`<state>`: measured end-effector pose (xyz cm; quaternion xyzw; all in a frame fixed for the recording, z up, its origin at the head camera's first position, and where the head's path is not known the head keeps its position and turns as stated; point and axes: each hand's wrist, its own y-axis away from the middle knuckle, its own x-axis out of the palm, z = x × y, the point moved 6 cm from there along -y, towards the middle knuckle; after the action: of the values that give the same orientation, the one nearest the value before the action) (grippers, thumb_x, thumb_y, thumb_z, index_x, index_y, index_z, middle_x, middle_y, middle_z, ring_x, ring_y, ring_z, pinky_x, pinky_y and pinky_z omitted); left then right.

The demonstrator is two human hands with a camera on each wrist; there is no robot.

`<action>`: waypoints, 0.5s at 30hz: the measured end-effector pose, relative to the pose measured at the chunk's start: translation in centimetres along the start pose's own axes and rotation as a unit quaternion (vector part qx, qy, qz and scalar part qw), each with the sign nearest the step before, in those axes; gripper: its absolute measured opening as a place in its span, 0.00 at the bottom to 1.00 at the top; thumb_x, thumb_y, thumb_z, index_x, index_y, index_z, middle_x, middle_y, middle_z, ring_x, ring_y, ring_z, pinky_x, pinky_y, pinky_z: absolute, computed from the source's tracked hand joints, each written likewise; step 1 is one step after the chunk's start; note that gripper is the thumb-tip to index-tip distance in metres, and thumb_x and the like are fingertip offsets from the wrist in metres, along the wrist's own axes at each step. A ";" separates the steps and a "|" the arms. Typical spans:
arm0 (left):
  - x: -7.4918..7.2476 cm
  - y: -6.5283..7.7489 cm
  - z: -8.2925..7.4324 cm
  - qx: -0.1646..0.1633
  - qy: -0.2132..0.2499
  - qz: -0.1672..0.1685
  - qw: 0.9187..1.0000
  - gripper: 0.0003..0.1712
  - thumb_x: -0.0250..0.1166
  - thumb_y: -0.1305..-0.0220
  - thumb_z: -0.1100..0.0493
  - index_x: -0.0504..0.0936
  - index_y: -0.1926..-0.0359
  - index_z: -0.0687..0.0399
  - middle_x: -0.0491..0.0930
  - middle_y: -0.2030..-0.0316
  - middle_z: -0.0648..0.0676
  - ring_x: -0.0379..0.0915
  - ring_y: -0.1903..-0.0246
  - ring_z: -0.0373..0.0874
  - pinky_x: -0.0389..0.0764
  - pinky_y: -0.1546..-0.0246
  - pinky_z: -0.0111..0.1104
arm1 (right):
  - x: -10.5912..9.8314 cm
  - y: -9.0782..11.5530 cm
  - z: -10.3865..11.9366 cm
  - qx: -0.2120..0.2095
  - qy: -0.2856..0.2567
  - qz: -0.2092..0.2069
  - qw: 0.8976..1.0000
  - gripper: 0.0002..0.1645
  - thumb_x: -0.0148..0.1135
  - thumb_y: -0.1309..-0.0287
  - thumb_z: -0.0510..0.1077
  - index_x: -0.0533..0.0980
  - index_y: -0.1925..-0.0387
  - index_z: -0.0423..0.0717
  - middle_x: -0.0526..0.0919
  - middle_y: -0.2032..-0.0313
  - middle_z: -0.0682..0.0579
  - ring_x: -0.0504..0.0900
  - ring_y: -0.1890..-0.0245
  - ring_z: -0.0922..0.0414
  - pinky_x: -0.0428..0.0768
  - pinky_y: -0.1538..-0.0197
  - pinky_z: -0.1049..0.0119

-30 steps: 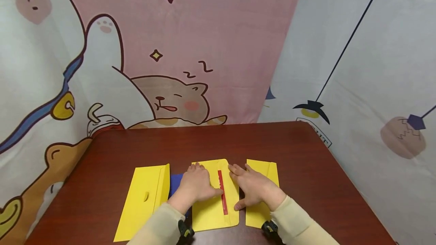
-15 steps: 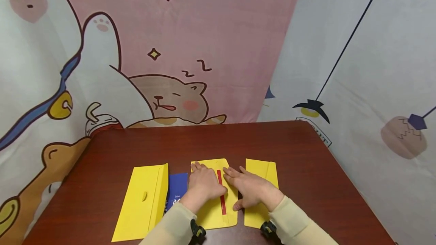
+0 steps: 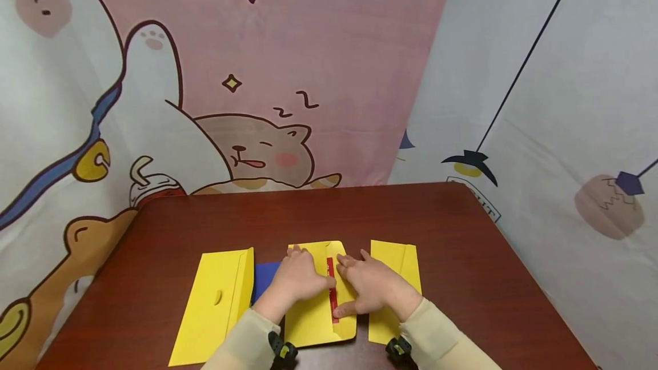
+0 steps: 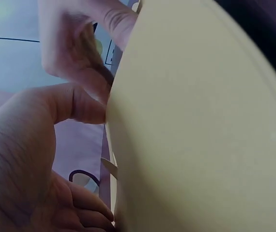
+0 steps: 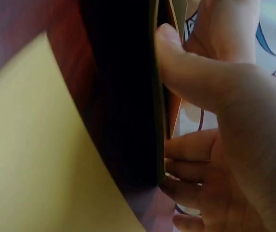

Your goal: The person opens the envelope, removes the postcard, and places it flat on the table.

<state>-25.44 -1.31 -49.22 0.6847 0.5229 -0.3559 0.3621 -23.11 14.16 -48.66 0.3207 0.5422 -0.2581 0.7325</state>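
A yellow envelope (image 3: 313, 324) lies in the middle of the table, its flap side facing right. A narrow red strip (image 3: 330, 268) shows lengthwise beside the flap; I cannot tell whether it belongs to the envelope or to something inside. My left hand (image 3: 300, 278) rests on the envelope's left part, thumb stretched toward the strip. My right hand (image 3: 374, 284) reaches over the right edge with fingers spread, its thumb touching near the strip's lower end. In the right wrist view, that thumb (image 5: 191, 67) lies along the envelope's edge. A pale yellow surface fills much of the left wrist view.
Another yellow envelope (image 3: 205, 318) with a small curved tab lies to the left. Beside it, a blue flat item (image 3: 264, 278) is partly covered by my left arm. A third yellow envelope (image 3: 394, 256) lies at right on the brown table (image 3: 308, 210), partly under my right wrist.
My left hand slid right, then back left on the middle envelope, covering more of the blue item again. My right hand shifted left, its thumb moving from the envelope's edge toward the red strip.
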 end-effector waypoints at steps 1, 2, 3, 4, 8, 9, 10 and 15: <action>0.0 0.0 0.0 0.004 -0.004 -0.002 1.000 0.53 0.76 0.51 0.34 0.80 0.38 0.76 0.72 0.33 0.77 0.72 0.36 0.74 0.75 0.37 0.59 | 0.0 -0.1 0.3 -0.004 0.011 -0.004 1.000 0.66 0.64 0.46 0.83 0.70 0.25 0.37 0.64 0.22 0.40 0.63 0.22 0.45 0.55 0.23 0.36; 0.1 0.0 0.0 0.005 -0.007 -0.003 1.000 0.54 0.76 0.51 0.34 0.79 0.37 0.76 0.71 0.33 0.77 0.70 0.35 0.75 0.74 0.35 0.59 | 0.0 -0.1 0.6 -0.010 0.020 -0.008 1.000 0.67 0.63 0.46 0.84 0.68 0.24 0.37 0.63 0.22 0.39 0.61 0.21 0.45 0.54 0.23 0.36; 0.1 0.0 0.0 0.007 -0.008 -0.004 1.000 0.56 0.76 0.51 0.34 0.78 0.36 0.76 0.70 0.32 0.78 0.69 0.34 0.75 0.73 0.35 0.59 | 0.1 -0.2 0.8 -0.015 0.027 -0.010 0.999 0.68 0.62 0.46 0.85 0.67 0.23 0.37 0.61 0.21 0.40 0.59 0.21 0.45 0.53 0.23 0.36; 0.1 0.0 0.0 0.010 -0.010 -0.005 1.000 0.56 0.75 0.51 0.33 0.77 0.35 0.76 0.70 0.32 0.78 0.69 0.34 0.75 0.73 0.34 0.59 | 0.1 -0.2 1.0 -0.020 0.030 -0.012 0.999 0.69 0.62 0.47 0.85 0.65 0.22 0.38 0.59 0.20 0.40 0.58 0.20 0.44 0.52 0.23 0.35; 0.1 0.0 0.0 0.013 -0.011 -0.004 1.000 0.59 0.75 0.50 0.32 0.75 0.34 0.78 0.68 0.31 0.80 0.67 0.33 0.76 0.72 0.34 0.59 | 0.7 -0.3 1.3 -0.028 0.033 -0.008 0.999 0.70 0.63 0.46 0.84 0.61 0.20 0.39 0.55 0.18 0.42 0.55 0.19 0.45 0.49 0.22 0.35; 0.1 0.0 0.0 0.013 -0.010 -0.004 1.000 0.59 0.75 0.50 0.32 0.75 0.34 0.78 0.67 0.31 0.80 0.67 0.33 0.76 0.72 0.34 0.59 | 0.8 -0.3 1.3 -0.025 0.032 -0.005 0.999 0.70 0.63 0.46 0.83 0.61 0.19 0.39 0.55 0.18 0.42 0.55 0.19 0.46 0.50 0.22 0.35; 0.1 0.0 0.0 0.012 -0.009 -0.003 1.000 0.59 0.75 0.50 0.32 0.75 0.34 0.79 0.67 0.31 0.80 0.67 0.33 0.76 0.72 0.33 0.59 | 0.9 -0.3 1.3 -0.022 0.031 -0.001 0.999 0.70 0.64 0.46 0.83 0.60 0.19 0.39 0.55 0.18 0.42 0.55 0.19 0.46 0.50 0.22 0.35; 0.2 0.0 0.1 0.004 -0.009 -0.004 1.000 0.60 0.75 0.50 0.32 0.74 0.33 0.79 0.67 0.30 0.79 0.67 0.32 0.75 0.71 0.33 0.58 | 1.2 -0.2 1.1 -0.006 0.031 0.013 0.999 0.70 0.62 0.46 0.84 0.59 0.18 0.42 0.54 0.18 0.45 0.55 0.19 0.48 0.49 0.22 0.35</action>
<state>-25.39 -1.28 -49.39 0.6814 0.5206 -0.3653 0.3623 -22.19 13.19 -49.59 0.3313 0.5621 -0.2357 0.7203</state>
